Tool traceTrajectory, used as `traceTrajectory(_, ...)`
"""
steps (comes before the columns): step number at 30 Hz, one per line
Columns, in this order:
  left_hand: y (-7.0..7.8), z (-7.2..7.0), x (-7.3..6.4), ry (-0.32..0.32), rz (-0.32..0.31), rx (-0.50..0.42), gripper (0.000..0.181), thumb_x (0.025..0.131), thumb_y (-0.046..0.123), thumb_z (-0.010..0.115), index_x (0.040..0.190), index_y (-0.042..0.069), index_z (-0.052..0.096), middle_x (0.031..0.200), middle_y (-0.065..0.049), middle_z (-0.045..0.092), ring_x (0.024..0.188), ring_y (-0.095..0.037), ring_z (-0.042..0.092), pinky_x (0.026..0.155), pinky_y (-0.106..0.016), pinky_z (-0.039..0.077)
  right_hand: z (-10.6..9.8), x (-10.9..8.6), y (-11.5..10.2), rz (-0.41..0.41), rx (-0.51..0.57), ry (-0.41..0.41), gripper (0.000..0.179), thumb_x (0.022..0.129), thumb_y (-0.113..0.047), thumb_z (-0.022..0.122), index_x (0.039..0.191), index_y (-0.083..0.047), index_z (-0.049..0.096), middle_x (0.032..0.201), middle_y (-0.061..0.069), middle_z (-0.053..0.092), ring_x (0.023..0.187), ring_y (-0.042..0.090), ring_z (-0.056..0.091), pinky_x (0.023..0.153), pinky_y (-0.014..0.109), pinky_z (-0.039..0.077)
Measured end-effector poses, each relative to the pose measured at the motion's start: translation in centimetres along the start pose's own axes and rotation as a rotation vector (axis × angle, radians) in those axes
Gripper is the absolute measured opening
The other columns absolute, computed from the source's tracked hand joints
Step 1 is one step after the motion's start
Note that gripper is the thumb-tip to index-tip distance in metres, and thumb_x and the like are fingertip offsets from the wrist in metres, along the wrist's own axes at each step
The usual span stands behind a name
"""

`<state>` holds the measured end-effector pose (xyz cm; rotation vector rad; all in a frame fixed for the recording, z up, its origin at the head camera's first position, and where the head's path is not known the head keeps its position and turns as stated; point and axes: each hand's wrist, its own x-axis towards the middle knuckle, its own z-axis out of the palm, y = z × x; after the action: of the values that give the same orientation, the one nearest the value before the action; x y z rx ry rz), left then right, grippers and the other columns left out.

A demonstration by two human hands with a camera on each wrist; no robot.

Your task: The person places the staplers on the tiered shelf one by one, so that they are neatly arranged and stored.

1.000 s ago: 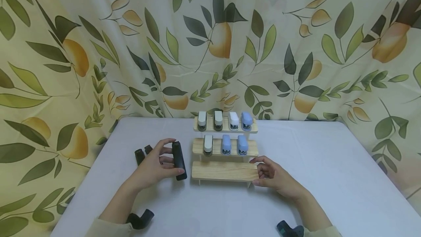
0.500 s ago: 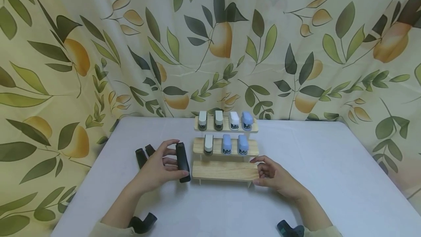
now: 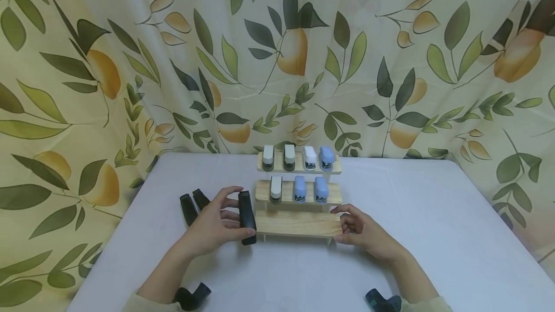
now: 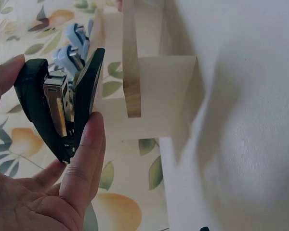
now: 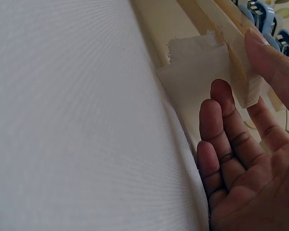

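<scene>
My left hand (image 3: 211,227) pinches a black stapler (image 3: 246,218) between thumb and fingers, just left of the bottom step of a three-tier wooden display stand (image 3: 299,224). In the left wrist view the stapler (image 4: 32,91) is seen from the side, its metal staple channel showing between top and base. At the stand's right end my right hand (image 3: 368,237) holds the bottom board (image 5: 248,82); the right wrist view has the thumb on its upper face and fingers around its end. No stapler stands on that bottom step.
On the middle step stand a white stapler (image 3: 275,189) and two blue staplers (image 3: 299,189). The top step carries several more, including a blue one (image 3: 327,158). Two black objects (image 3: 188,209) lie left of my left hand on the white-covered table (image 3: 433,215). A patterned curtain (image 3: 269,105) hangs behind.
My left hand has moved right and slightly nearer with the black stapler, up to the stand's left end. My right hand has stayed on the stand.
</scene>
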<state>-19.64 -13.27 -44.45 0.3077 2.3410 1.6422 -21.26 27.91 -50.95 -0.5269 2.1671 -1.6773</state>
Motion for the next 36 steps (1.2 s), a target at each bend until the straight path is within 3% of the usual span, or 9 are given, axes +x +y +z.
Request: traceTrajectory(36,0.6,2.6,-1.0,-0.08,-0.047,-0.009,0.095,0.078,0.031,0.092,0.155,0.028,0.036,0.133,-0.018,0.058,0.1,-0.022,0.073,0.084,-0.039,0.064,0.0,0.0,-0.2,0.008,-0.031,0.007,0.062,0.09,-0.009,0.079,0.143,-0.003,0.045,0.093,0.002,0.057,0.085,0.012,0.059,0.075,0.025,0.049)
